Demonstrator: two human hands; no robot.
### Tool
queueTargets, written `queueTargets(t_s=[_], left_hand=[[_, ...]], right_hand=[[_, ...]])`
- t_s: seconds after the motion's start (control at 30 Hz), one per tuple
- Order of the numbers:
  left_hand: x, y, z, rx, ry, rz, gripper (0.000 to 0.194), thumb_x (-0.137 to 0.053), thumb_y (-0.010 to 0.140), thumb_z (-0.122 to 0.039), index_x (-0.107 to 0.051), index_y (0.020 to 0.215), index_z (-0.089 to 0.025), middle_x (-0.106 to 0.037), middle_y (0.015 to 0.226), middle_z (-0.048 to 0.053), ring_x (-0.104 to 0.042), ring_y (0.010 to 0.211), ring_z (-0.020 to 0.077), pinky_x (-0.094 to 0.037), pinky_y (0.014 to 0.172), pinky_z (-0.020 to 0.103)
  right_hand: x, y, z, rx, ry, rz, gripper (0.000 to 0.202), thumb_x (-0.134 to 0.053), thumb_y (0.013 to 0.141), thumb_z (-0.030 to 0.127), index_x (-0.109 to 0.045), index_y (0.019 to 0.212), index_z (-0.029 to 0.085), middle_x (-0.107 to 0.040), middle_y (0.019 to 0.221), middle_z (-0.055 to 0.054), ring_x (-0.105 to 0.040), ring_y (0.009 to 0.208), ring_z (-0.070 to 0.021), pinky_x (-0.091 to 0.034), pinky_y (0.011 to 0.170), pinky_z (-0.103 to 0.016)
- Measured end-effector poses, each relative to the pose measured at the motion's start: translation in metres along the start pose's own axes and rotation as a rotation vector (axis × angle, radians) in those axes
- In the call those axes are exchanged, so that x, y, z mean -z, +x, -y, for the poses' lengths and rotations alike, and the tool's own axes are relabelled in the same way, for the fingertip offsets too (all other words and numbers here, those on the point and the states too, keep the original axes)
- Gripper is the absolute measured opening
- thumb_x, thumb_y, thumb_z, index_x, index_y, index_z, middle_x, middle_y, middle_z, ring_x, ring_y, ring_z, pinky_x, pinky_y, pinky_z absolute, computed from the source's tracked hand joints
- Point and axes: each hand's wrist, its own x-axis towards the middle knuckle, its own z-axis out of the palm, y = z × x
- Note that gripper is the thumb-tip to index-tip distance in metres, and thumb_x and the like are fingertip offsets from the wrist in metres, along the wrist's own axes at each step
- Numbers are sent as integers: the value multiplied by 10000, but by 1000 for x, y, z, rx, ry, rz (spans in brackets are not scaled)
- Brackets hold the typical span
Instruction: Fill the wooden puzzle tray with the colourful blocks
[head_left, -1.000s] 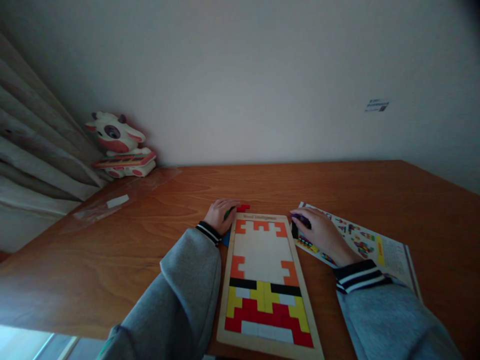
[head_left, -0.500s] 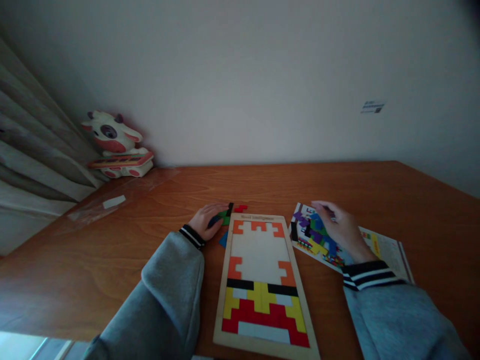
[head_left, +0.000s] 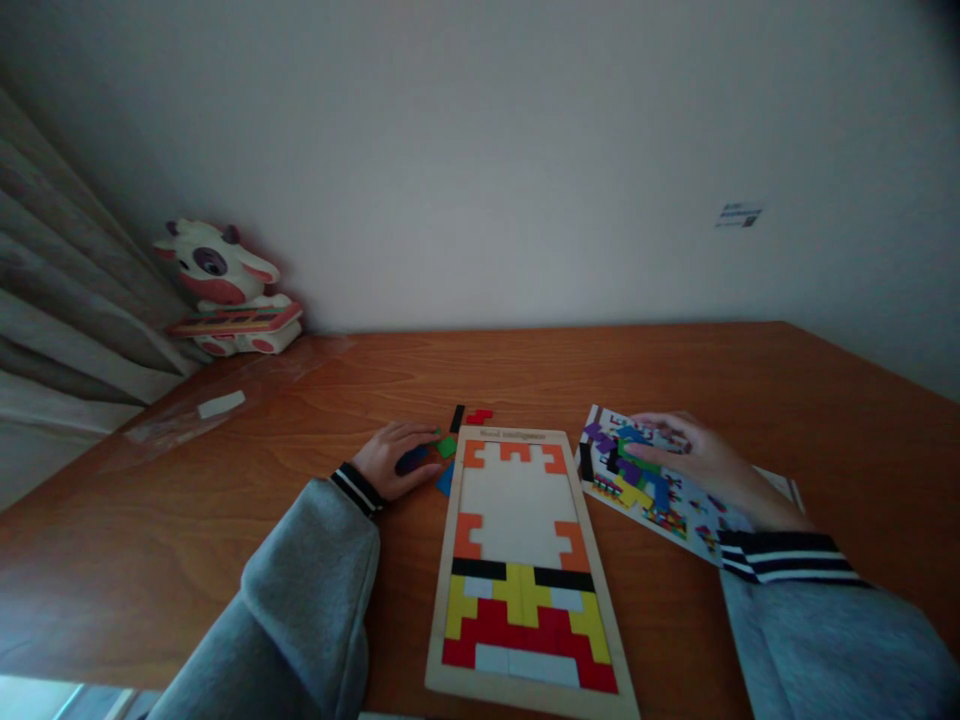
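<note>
A wooden puzzle board (head_left: 534, 702) lies between my hands. Orange pieces (head_left: 470, 537) sit in its upper half; black, yellow, white and red pieces (head_left: 510, 635) fill the lower part. Left of the board, my left hand (head_left: 395, 460) rests with fingers and thumb apart over a dark blue piece (head_left: 412, 459). Close to its fingertips lie a green piece (head_left: 447, 447) and a blue piece (head_left: 445, 480). My right hand (head_left: 694, 455) is over a printed sheet (head_left: 701, 535) bearing loose purple, green, blue and yellow pieces (head_left: 636, 495). Its thumb and fingers are apart, the thumb by the green pieces.
Beyond the board's top left corner lie a black strip (head_left: 457, 418) and a red piece (head_left: 479, 416). A cow toy with a keyboard (head_left: 232, 290) stands at the back left, near clear plastic wrap (head_left: 169, 428) and a curtain (head_left: 56, 290). A wall closes the back.
My left hand has drawn back left, uncovering more of the green piece and black strip. My right hand has shifted right and lower, its thumb now by the green pieces.
</note>
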Motion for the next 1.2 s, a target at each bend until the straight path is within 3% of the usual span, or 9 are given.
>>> queueTargets(t_s=[0.1,0.23,0.4,0.6,0.83,1.2], left_hand=[[-4,0,-8,58,49,7,456,-588,921,-500,-611,1278,-217,-635,1302,125,-605,1167,294,-484,1005,505],[-11,1,-13,119,87,5,522,-569,916,-529,-564,1339,-226,-579,1366,137,-575,1190,318,-469,1002,529],[-2,-1,-8,50,18,30,467,-544,938,-407,-531,1360,-207,-601,1340,135,-584,1197,291,-473,1020,486],[2,1,-4,20,1,-26,331,-509,951,-301,-612,1246,-188,-691,1183,125,-649,1075,270,-523,946,460],[-4,3,-8,61,13,-16,395,-571,935,-396,-606,1284,-214,-635,1283,124,-605,1168,282,-487,1015,484],[-6,4,-6,75,8,-51,356,-536,922,-336,-619,1227,-175,-699,1133,118,-662,1021,254,-535,921,421]], right_hand=[[-2,-2,-5,25,-88,50,609,-784,650,599,-718,1154,262,-687,1071,-120,-692,965,-324,-587,824,-449],[-9,-2,-9,34,-136,65,541,-749,696,598,-735,1128,273,-674,1051,-106,-695,936,-309,-585,826,-460],[-10,2,-11,37,-59,34,479,-631,784,618,-750,1045,234,-700,991,-119,-703,894,-312,-589,806,-470],[-10,5,-10,60,-65,6,496,-572,804,633,-760,979,209,-705,958,-135,-692,852,-304,-572,800,-483],[-14,2,-12,15,-65,15,466,-663,755,613,-745,1002,226,-704,1004,-123,-682,893,-301,-568,797,-458],[-16,4,-8,-45,-8,13,482,-665,711,616,-720,948,200,-710,990,-131,-675,879,-297,-557,794,-446]])
